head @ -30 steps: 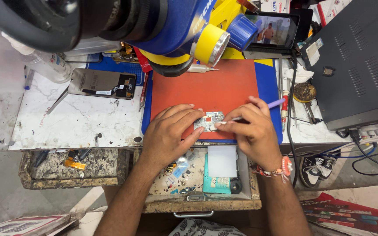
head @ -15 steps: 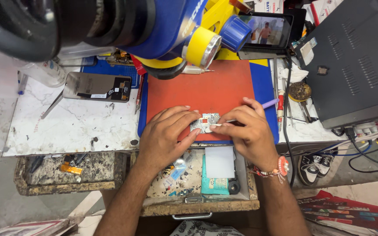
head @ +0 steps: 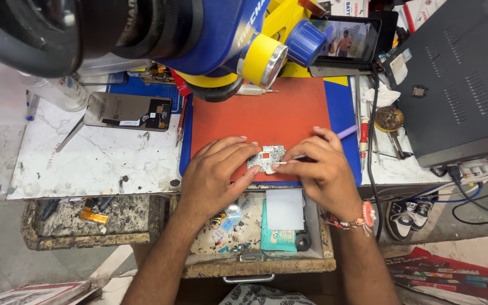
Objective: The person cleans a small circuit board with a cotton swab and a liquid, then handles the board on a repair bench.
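Plainly, the left hand (head: 217, 179) pressed its fingertips onto the near-left edge of a small silvery circuit board with a red patch (head: 266, 158), pinning it flat; the fingers were curled close but wrapped around nothing else. The right hand (head: 322, 172) was closed in a pinch on a thin purple-handled tool (head: 334, 137), whose pale tip lay against the board's right side. The board itself sat near the front edge of a red rubber work mat (head: 266, 116), between the two hands.

As a judgement, the work stood somewhere in its middle: the board was already out of any casing and bare on the mat, and the tool was on it, but what had been finished on its surface was too small to tell.

Outward from there, a blue mat border (head: 343, 107) framed the red one. To the left lay a dark rectangular phone panel (head: 126, 112) on a stained white bench top (head: 86, 161). Near the body, an open drawer (head: 255, 248) held a white square pad (head: 284, 208), a teal packet (head: 275, 237) and small loose parts. At the far side hung a blue and yellow microscope head (head: 221, 34), beside a propped phone showing a video (head: 348, 39). To the right stood a dark grey metal box (head: 458, 79), with cables (head: 475, 175) trailing off the bench and a pair of sneakers (head: 408, 213) on the floor below.
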